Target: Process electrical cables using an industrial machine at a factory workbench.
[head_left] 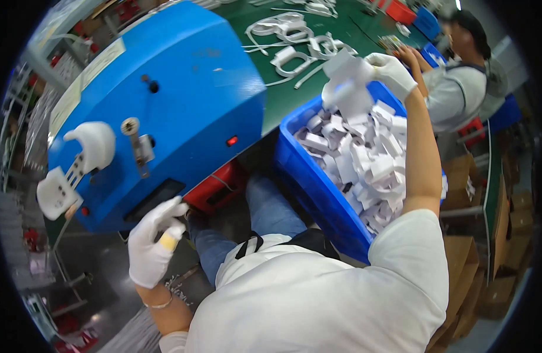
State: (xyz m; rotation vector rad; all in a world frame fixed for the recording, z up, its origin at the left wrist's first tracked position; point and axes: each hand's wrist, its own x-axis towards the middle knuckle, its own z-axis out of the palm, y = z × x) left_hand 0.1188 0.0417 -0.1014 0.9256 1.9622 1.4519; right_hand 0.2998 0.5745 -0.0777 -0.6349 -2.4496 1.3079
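Note:
My right hand point(393, 72), in a white glove, is closed on a crumpled piece of white paper-like scrap point(346, 85), blurred by motion. It holds the scrap over the far end of a blue bin point(306, 182) full of curled white scraps point(365, 162). My left hand point(152, 244), also gloved, is raised near the front of a blue machine point(194, 76). Its fingers are bent with a gap to the thumb, and a yellow patch shows at the thumb. I see nothing held in it.
White coiled cables point(288, 29) lie on the green table point(235, 15) behind the machine. A red container point(215, 191) sits below the machine. Metal and white fittings point(135, 141) stick out from the machine's front. A co-worker point(459, 76) sits at the right; cardboard boxes point(459, 259) stand nearby.

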